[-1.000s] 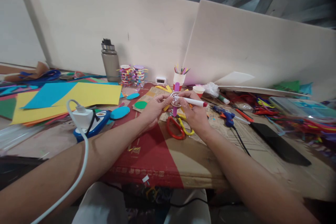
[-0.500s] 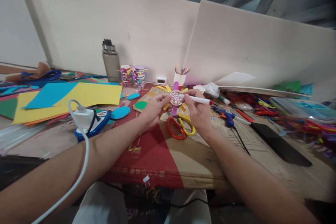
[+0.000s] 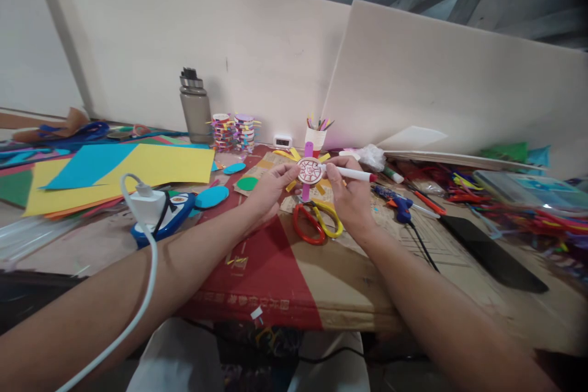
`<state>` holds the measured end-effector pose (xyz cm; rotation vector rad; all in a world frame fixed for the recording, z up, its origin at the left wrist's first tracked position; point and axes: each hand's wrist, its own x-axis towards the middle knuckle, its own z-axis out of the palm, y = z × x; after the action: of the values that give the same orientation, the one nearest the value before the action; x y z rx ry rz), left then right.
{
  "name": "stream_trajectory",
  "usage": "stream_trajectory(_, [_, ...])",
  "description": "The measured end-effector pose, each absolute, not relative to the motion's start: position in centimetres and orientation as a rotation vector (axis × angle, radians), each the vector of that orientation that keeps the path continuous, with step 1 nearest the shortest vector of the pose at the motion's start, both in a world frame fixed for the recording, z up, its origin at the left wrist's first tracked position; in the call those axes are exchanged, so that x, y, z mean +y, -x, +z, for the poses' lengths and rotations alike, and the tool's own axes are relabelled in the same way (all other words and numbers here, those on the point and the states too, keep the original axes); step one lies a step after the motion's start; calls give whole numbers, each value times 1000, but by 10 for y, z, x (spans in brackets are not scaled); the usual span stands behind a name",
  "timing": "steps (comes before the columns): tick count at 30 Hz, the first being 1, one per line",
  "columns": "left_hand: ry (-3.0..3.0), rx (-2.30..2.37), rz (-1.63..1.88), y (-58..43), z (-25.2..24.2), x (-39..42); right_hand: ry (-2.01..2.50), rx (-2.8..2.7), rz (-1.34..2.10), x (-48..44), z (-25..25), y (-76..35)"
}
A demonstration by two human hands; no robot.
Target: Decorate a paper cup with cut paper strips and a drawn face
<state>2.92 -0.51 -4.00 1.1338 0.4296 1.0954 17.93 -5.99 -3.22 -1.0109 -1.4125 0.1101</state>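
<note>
My left hand [image 3: 269, 187] pinches a round white paper disc [image 3: 310, 170] with red drawn marks, which has yellow strips and a purple strip sticking out around it. My right hand [image 3: 350, 198] grips a white marker with a red end [image 3: 353, 176], its tip touching the disc's right side. Both hands hover just above the cardboard sheet [image 3: 285, 269]. Red and yellow scissors [image 3: 316, 223] lie on the cardboard directly below the hands.
Yellow and blue paper sheets [image 3: 114, 168] lie at left beside a white charger [image 3: 147, 205] with its cable. A grey bottle [image 3: 193, 107], stacked coloured discs [image 3: 232, 131] and a cup of strips [image 3: 315, 133] stand behind. A blue glue gun [image 3: 399, 203] and black slab [image 3: 493, 254] lie right.
The marker has shifted slightly to the right across the disc. The disc has turned a little, showing more of its yellow strips. Both hands stay in place.
</note>
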Motion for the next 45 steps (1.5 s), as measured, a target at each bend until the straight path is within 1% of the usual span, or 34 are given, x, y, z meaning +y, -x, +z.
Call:
stream_trajectory(9, [-1136,452,1095,-30,-38,-6,1040,-1441,26,-62,-30,-178])
stream_trajectory(24, [-1183,442,1101,-31,-43,-5,1037,-1481,9,-65,-30,-176])
stream_trajectory(36, [-1106,459,1100,-29,-38,-6,1010,-1429,33,-62,-30,-178])
stream_trajectory(45, [-1094,469,1119,-28,-41,-2,1084,-1455,13,-62,-31,-179])
